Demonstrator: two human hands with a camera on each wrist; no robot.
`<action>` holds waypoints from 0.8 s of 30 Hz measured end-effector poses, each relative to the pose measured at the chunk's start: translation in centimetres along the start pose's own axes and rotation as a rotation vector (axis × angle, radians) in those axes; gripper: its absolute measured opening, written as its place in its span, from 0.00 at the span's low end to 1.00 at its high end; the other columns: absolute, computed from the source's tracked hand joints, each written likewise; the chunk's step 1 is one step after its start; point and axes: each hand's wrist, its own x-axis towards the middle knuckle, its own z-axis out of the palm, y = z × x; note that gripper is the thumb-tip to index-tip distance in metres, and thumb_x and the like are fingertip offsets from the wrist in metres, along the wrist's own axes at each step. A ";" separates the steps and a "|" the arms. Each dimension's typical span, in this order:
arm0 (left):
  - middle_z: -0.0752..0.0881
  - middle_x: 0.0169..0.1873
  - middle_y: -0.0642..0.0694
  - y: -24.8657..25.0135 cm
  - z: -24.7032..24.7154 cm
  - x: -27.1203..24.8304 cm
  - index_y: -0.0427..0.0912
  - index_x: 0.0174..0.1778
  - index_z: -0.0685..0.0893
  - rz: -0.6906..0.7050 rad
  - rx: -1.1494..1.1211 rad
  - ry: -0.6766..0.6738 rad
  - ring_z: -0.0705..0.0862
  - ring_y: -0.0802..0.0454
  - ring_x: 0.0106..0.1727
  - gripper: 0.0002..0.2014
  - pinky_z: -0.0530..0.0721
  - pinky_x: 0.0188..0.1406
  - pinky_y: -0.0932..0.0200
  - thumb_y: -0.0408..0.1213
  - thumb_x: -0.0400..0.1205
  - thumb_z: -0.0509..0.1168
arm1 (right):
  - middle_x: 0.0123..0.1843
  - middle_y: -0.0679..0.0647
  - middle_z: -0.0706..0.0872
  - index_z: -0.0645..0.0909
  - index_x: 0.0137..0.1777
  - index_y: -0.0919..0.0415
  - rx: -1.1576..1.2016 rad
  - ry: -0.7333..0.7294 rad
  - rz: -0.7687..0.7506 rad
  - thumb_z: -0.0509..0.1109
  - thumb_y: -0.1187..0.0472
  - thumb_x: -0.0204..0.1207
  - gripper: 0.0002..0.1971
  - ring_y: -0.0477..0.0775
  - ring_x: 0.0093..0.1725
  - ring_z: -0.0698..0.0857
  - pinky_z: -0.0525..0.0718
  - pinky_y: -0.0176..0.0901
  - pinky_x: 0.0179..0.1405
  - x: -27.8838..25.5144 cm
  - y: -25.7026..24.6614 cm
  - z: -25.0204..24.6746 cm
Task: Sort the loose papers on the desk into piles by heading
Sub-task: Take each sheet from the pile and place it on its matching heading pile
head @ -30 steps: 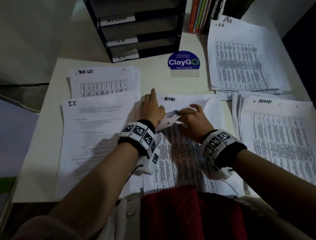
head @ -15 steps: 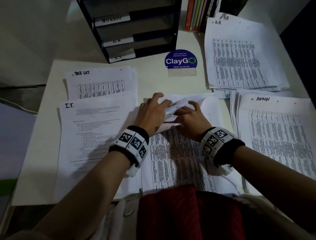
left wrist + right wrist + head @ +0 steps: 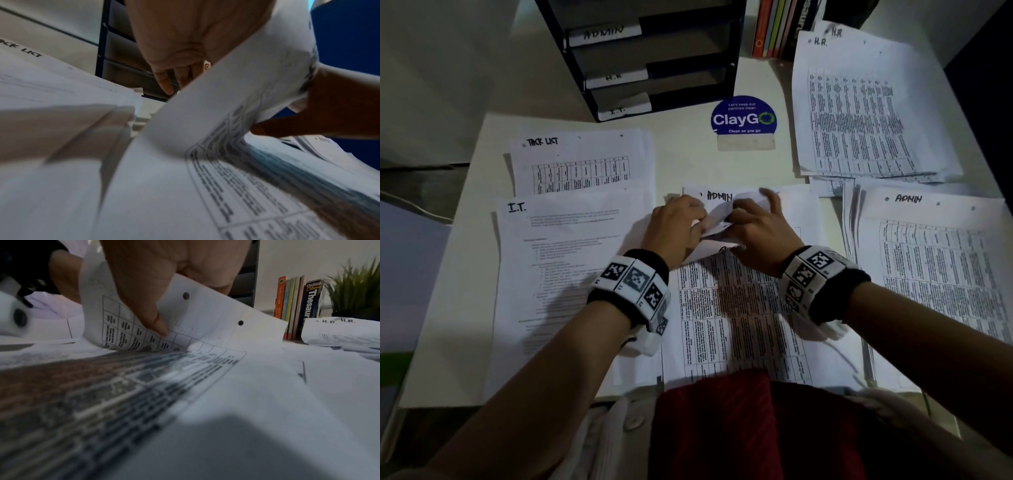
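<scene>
Five paper piles lie on the tabletop; both hands, left and right, pinch the middle pile's curled top sheet. Only the right wrist view shows a plant.

White papers with black tables, blue round sign, black-and-white checkered wristbands

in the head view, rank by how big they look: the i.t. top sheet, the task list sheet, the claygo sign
1. I.T. sheet, though it lies nearer the camera.
2. Task list sheet, partly covered by the I.T. sheet.
3. ClayGo sign, plainly smallest.
</scene>
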 end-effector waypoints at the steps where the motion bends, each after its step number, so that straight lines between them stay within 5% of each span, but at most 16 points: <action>1: 0.83 0.54 0.38 0.1 0.0 0.0 0.34 0.49 0.86 -0.008 -0.087 -0.002 0.79 0.42 0.58 0.09 0.76 0.60 0.49 0.33 0.81 0.62 | 0.42 0.49 0.90 0.91 0.38 0.52 -0.049 0.022 -0.015 0.83 0.62 0.47 0.16 0.59 0.53 0.87 0.70 0.78 0.58 -0.1 0.0 0.1; 4: 0.80 0.34 0.43 0.5 -0.2 0.3 0.35 0.38 0.80 -0.141 -0.340 -0.092 0.78 0.48 0.37 0.12 0.75 0.38 0.61 0.39 0.83 0.61 | 0.42 0.47 0.90 0.91 0.41 0.48 -0.097 0.073 -0.112 0.81 0.60 0.48 0.18 0.56 0.55 0.84 0.67 0.78 0.61 -0.1 0.3 -0.1; 6: 0.79 0.31 0.46 0.9 -0.6 0.4 0.39 0.33 0.78 -0.271 -0.551 -0.127 0.77 0.53 0.34 0.21 0.74 0.38 0.63 0.48 0.85 0.53 | 0.40 0.51 0.90 0.90 0.42 0.53 -0.015 0.090 -0.226 0.83 0.63 0.46 0.20 0.56 0.47 0.87 0.69 0.78 0.59 0.3 0.5 -0.2; 9: 0.83 0.47 0.43 1.4 -0.5 0.6 0.39 0.43 0.82 -0.413 -0.716 -0.082 0.81 0.51 0.50 0.29 0.75 0.57 0.57 0.54 0.86 0.40 | 0.41 0.59 0.90 0.89 0.44 0.62 0.121 0.034 -0.354 0.82 0.69 0.48 0.21 0.61 0.42 0.89 0.74 0.75 0.57 1.2 0.7 -0.2; 13: 0.67 0.68 0.42 1.5 0.2 1.0 0.41 0.70 0.72 -0.542 -0.557 0.101 0.69 0.50 0.68 0.22 0.66 0.73 0.53 0.50 0.87 0.48 | 0.37 0.62 0.89 0.88 0.38 0.68 0.192 0.010 -0.307 0.81 0.70 0.54 0.12 0.62 0.39 0.88 0.82 0.65 0.55 1.8 0.8 0.2; 18: 0.65 0.73 0.39 1.2 0.9 1.5 0.43 0.77 0.65 -0.630 -0.479 0.020 0.64 0.43 0.75 0.25 0.62 0.74 0.51 0.50 0.86 0.46 | 0.38 0.64 0.88 0.87 0.41 0.71 0.201 0.063 -0.322 0.81 0.72 0.52 0.15 0.65 0.38 0.88 0.85 0.66 0.48 1.2 0.5 0.2; 24: 0.68 0.74 0.35 1.2 0.8 2.3 0.38 0.74 0.69 -0.765 -0.552 -0.002 0.66 0.41 0.75 0.29 0.63 0.73 0.51 0.55 0.85 0.44 | 0.38 0.64 0.87 0.86 0.38 0.70 0.203 0.054 -0.305 0.81 0.72 0.50 0.14 0.65 0.38 0.87 0.86 0.59 0.46 1.1 0.5 0.2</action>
